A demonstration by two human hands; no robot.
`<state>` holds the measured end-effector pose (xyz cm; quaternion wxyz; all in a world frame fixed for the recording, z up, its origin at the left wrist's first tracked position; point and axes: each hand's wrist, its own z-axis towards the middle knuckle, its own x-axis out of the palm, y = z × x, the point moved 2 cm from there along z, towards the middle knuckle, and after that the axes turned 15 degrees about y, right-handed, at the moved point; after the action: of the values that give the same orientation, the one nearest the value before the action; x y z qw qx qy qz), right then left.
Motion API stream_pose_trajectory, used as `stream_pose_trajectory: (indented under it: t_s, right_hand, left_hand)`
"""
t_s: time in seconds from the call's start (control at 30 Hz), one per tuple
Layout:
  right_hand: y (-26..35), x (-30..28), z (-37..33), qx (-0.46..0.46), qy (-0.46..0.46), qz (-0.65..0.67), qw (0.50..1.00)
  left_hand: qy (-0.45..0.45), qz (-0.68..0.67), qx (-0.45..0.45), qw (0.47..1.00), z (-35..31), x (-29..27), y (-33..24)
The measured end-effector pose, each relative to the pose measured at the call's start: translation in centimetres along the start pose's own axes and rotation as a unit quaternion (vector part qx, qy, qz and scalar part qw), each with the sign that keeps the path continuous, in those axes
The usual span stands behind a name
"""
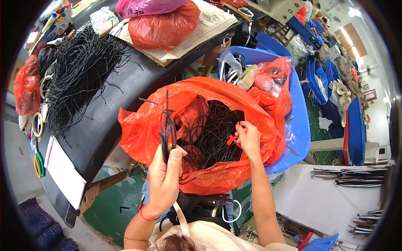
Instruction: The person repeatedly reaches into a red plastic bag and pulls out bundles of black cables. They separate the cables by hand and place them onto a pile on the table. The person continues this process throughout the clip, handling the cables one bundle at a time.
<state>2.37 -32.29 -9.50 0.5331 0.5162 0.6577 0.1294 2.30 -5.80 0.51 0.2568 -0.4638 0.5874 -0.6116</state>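
My left hand [165, 178] is closed round a small bundle of black cords [168, 129], whose ends stick up past the thumb. Below and beyond it, a large red plastic bag [222, 180] gapes with its mouth upward, and a tangled heap of black cords [217, 140] fills its inside. My right hand [248, 136] is over the bag's right side with thumb and fingers drawn together. A small bright red piece [232, 139] shows at its fingers; its kind and what the fingertips pinch are unclear.
A blue plastic bin [302, 129] stands behind the bag, holding smaller bags. On the dark table [104, 104] at left lie a pile of black cords [79, 71], a white pad [63, 173], green-handled scissors [39, 164] and a filled red bag [165, 27]. Black strips [360, 178] lie at right.
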Motion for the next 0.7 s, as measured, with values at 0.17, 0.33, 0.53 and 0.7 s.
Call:
stream_pose_trajectory:
  t_s: [0.17,0.33,0.53,0.7]
  right_hand:
    - [-2.4,0.8,0.8,-0.129,-0.056,-0.189,0.972]
    - [-2.5,-0.2,0.3,-0.194,-0.065,-0.213,0.955]
    - [-3.2,-0.6,-0.3,-0.219,-0.095,-0.233,0.943]
    - [5.0,-2.6,-6.7,-0.318,-0.078,-0.185,0.927]
  left_hand:
    - [0.007,-0.009,-0.001,1.0,-0.3,0.0,0.7]
    - [0.026,-0.019,-0.008,0.999,0.0,0.4,1.3]
    - [0.041,-0.012,-0.006,0.999,0.1,1.0,1.7]
    - [0.012,0.052,0.078,0.996,1.9,1.9,2.8]
